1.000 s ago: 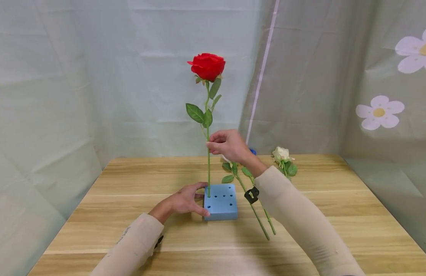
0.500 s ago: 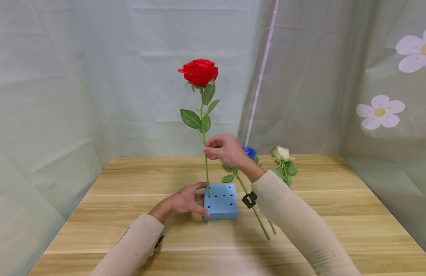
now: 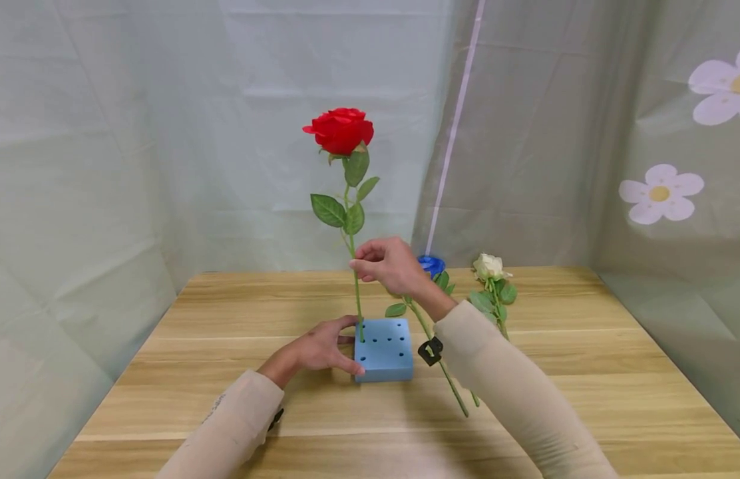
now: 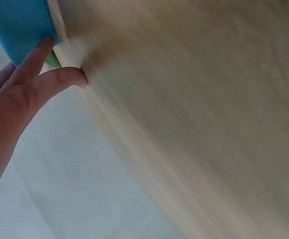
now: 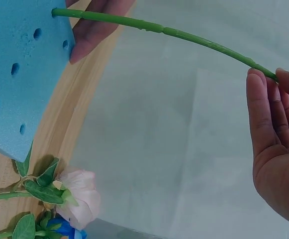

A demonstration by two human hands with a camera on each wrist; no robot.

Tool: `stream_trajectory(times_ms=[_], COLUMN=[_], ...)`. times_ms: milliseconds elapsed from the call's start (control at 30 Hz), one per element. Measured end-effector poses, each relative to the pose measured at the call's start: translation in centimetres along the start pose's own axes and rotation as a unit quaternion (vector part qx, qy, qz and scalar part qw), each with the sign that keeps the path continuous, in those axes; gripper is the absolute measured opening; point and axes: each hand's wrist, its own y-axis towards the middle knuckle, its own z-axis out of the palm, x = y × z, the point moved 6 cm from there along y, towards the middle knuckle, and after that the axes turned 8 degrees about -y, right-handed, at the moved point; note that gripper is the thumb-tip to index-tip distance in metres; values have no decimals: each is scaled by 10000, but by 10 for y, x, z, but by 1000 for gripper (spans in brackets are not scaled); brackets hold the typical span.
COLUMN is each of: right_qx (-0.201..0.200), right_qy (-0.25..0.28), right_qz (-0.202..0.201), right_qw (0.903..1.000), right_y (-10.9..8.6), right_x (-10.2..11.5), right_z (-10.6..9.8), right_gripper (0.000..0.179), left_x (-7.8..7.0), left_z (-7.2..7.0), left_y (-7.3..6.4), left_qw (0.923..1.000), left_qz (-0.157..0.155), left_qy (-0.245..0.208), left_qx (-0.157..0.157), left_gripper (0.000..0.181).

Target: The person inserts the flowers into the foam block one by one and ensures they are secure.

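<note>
A red rose (image 3: 340, 132) stands nearly upright, leaning slightly left. Its stem (image 5: 164, 31) enters a hole near the left edge of a light blue foam block (image 3: 383, 362). My right hand (image 3: 389, 266) pinches the stem below the leaves, between thumb and fingertips. The stem bows a little in the right wrist view. My left hand (image 3: 322, 346) holds the block's left side, thumb at the front corner and fingers toward the back corner. In the left wrist view, a fingertip of the left hand (image 4: 15, 109) touches the block (image 4: 22, 25). How deep the stem sits is hidden.
Right of the block on the wooden table (image 3: 226, 399) lie a blue rose (image 3: 431, 265), a white rose (image 3: 490, 267) and a pale pink rose (image 5: 79, 196), partly hidden by the right arm. Other holes dot the block. Fabric curtains (image 3: 286, 133) surround the table.
The red rose has come down and tipped left, and my right hand has moved down and left with it. More of the blue rose shows. My left hand and the block have stayed put.
</note>
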Motion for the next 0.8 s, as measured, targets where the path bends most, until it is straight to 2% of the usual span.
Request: stream_trajectory(times_ms=[200, 533, 800], right_qx=[29, -34, -24], right_qy=[46, 60, 41], right_qz=[-35, -69, 65], right_qw=[10000, 10000, 10000], right_y=[0, -4, -8], right_x=[1, 1, -2], right_z=[1, 1, -2], right_gripper=[15, 19, 26], left_x=[0, 2, 3], left_z=[-1, 1, 1], left_y=[1, 1, 1], left_qw=[10000, 10000, 10000], left_qz=[91, -2, -21], left_qy=[32, -6, -10], left_qx=[16, -10, -9], left_gripper=[97, 99, 99])
